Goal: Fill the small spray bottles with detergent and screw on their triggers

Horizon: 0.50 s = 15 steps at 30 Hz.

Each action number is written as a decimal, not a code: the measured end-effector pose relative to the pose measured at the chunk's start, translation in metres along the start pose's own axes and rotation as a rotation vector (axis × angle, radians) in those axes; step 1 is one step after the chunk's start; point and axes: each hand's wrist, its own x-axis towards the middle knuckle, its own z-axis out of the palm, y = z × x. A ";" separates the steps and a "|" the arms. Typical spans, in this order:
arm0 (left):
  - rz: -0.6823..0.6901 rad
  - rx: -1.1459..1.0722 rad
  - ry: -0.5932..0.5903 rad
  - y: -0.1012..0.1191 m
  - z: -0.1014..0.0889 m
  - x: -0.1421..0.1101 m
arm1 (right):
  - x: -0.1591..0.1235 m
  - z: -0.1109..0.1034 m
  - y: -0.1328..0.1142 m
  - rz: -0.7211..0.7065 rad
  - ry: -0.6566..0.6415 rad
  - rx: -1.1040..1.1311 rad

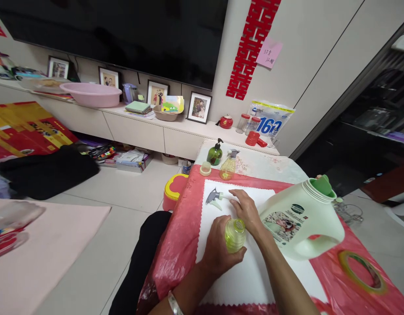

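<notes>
My left hand [215, 249] is wrapped round a clear yellow-green bottle [235, 239], its uncapped neck facing up. My right hand [247, 211] reaches past the bottle, fingers apart, close to a grey trigger sprayer head [214, 196] that lies on its side. Whether a fingertip touches the sprayer's pale tube I cannot tell. Under both hands is a white scallop-edged mat [235, 284]. Right of my hands stands a large pale green detergent jug [307, 218] with its handle toward me and a green piece at its mouth.
A green pump bottle [215, 154], an amber spray bottle [228, 167] and a pale cap [205, 168] stand at the table's far end. A tape roll [362, 271] lies right on the red plastic cover [175, 258]. A yellow-and-red stool [174, 188] is left of the table.
</notes>
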 end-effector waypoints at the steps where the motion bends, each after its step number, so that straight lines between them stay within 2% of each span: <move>1: 0.005 0.011 0.013 0.000 0.000 0.000 | -0.011 -0.008 -0.004 -0.015 0.041 0.018; 4: 0.015 0.034 0.055 0.002 -0.002 0.001 | -0.045 -0.037 -0.022 -0.066 0.168 0.046; 6: 0.028 0.056 0.086 0.002 -0.003 0.002 | -0.068 -0.059 -0.034 -0.137 0.301 0.016; 8: 0.043 0.083 0.112 0.001 -0.004 0.002 | -0.090 -0.079 -0.042 -0.144 0.416 -0.042; 11: 0.043 0.131 0.139 0.000 -0.005 0.002 | -0.118 -0.104 -0.040 -0.049 0.580 -0.073; 15: 0.011 0.175 0.145 -0.005 -0.003 0.002 | -0.148 -0.122 -0.014 0.224 0.877 0.033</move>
